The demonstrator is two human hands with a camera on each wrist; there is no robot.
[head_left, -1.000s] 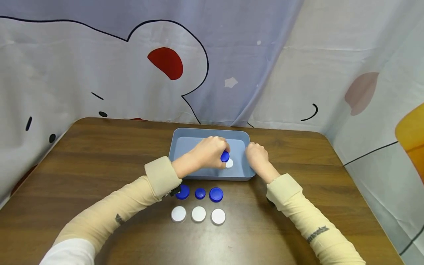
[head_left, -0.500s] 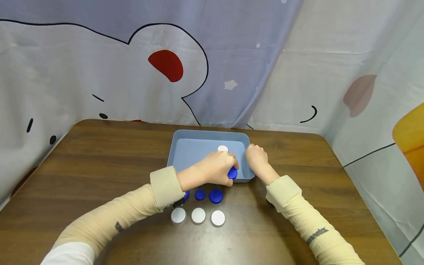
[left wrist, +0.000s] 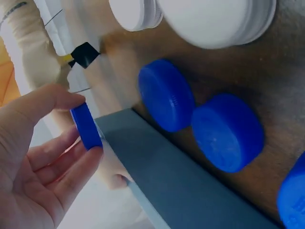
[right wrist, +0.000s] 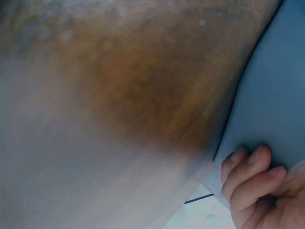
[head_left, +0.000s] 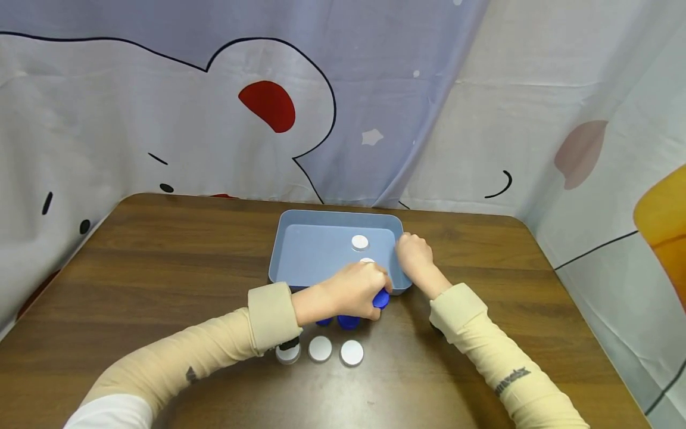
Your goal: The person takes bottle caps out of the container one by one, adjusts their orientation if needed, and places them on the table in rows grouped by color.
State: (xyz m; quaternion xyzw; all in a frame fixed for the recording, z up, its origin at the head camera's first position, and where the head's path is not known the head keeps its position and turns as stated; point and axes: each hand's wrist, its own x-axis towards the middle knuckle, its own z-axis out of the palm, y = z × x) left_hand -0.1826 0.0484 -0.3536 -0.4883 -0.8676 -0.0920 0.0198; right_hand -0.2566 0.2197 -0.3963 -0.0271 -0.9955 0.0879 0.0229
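Observation:
My left hand (head_left: 356, 290) pinches a blue bottle cap (head_left: 381, 299) over the front right edge of the blue-grey tray (head_left: 311, 250). In the left wrist view, thumb and fingertips hold this cap (left wrist: 86, 125) by its rim, tilted on edge. My right hand (head_left: 415, 256) grips the tray's right side; curled fingers (right wrist: 250, 176) lie against its outer wall in the right wrist view. Inside the tray are two white caps, one in plain sight (head_left: 359, 242) and one partly hidden behind my left hand (head_left: 367, 260).
In front of the tray, blue caps (left wrist: 167, 95) stand in a row, partly covered by my left arm in the head view. Nearer lies a row of three white caps (head_left: 352, 353). The wooden table (head_left: 203, 256) meets a printed curtain (head_left: 214, 137) behind.
My left hand has moved toward me and slightly right with the blue cap, from above the tray's inside to its front edge. Both white caps inside now show. My right hand stays put.

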